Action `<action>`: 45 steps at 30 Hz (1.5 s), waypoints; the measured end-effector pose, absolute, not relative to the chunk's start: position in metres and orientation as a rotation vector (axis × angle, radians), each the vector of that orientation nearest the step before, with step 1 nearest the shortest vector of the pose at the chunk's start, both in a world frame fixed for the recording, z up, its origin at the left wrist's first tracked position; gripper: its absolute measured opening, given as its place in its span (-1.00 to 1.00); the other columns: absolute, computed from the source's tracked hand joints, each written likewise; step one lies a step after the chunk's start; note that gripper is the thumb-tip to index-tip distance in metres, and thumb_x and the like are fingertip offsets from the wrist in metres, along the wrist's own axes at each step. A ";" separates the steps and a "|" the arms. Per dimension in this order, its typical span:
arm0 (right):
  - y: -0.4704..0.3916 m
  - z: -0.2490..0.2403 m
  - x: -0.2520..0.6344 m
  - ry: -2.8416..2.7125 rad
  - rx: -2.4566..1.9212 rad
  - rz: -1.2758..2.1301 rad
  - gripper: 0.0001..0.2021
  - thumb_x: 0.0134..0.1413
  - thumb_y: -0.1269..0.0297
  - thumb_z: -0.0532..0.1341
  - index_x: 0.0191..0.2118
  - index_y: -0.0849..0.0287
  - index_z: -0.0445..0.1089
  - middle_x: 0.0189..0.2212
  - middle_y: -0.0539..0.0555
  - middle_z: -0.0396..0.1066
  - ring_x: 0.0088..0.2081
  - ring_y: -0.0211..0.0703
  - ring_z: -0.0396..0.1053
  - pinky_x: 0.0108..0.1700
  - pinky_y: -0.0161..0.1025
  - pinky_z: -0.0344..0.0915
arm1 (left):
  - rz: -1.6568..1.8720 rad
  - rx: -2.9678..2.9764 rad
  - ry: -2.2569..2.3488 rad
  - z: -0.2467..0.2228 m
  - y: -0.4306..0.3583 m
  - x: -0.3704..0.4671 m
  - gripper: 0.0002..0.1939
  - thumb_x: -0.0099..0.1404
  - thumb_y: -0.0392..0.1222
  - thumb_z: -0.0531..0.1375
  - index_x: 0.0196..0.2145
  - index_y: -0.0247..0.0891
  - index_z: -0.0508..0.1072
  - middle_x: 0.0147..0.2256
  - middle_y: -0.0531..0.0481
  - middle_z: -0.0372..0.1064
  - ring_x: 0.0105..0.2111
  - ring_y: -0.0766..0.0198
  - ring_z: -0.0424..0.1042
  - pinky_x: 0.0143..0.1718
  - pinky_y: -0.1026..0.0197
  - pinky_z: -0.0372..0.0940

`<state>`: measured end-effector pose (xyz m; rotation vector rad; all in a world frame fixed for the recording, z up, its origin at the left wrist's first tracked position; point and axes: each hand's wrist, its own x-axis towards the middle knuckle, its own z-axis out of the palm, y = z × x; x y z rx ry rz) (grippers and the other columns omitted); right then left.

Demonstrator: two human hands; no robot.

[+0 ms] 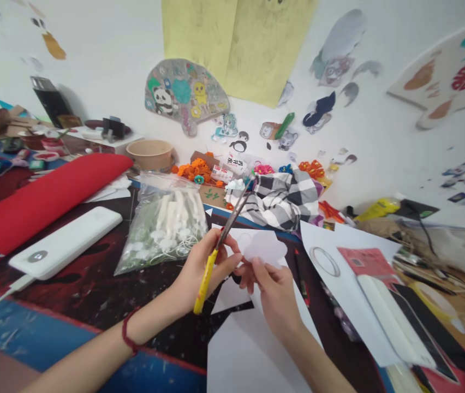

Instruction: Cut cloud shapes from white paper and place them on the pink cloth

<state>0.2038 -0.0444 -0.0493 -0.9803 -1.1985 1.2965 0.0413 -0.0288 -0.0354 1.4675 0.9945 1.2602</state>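
Observation:
My left hand (212, 259) is closed around a pair of scissors (205, 281) with yellow handles. Their metal blades point up and away, and they look shut. Close beside it, my right hand (271, 278) pinches the lower edge of a small white paper cutout (265, 245) with a rounded, scalloped outline. The fingertips of both hands almost meet at the cutout's lower left. Beneath the hands lie white paper sheets (249, 349), one with a cut corner. A dark red cord bracelet circles my left wrist.
To the left are a clear plastic bag (162, 229) of white and green pieces, a white power bank (66, 240) with a cable, and a red roll (52, 196). Checkered cloth (285, 199) lies behind. A white sheet (347, 284) with a wire coil is at right.

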 end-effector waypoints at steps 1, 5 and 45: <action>-0.044 -0.050 0.203 -1.217 -0.972 1.304 -0.63 0.20 0.04 0.24 -0.42 0.22 0.61 -0.49 0.16 0.54 -0.52 -0.22 0.33 -0.50 -0.26 0.20 | 1.260 1.440 0.962 -0.036 -0.029 0.042 -0.78 0.30 -0.06 0.23 -0.25 -0.21 0.30 -0.41 0.09 0.28 -0.45 0.35 0.31 -0.41 0.27 0.21; -0.045 -0.055 0.201 -1.284 -0.962 1.339 -0.61 0.19 0.00 0.23 -0.43 0.20 0.60 -0.51 0.12 0.53 -0.54 -0.24 0.30 -0.51 -0.27 0.17 | 1.234 1.326 0.865 -0.037 -0.030 0.042 -0.77 0.30 -0.05 0.23 -0.23 -0.19 0.28 -0.45 0.14 0.23 -0.54 0.39 0.30 -0.48 0.28 0.23; -0.023 -0.038 0.234 -1.096 -0.954 0.781 -0.84 -0.01 0.31 0.42 -0.23 0.02 0.60 -0.31 -0.02 0.59 -0.26 -0.17 0.51 -0.23 -0.27 0.43 | 0.559 2.220 1.347 -0.011 0.005 0.033 -0.62 0.20 0.07 0.19 -0.12 -0.18 0.26 -0.47 0.10 0.22 -0.51 0.22 0.20 -0.44 0.22 0.04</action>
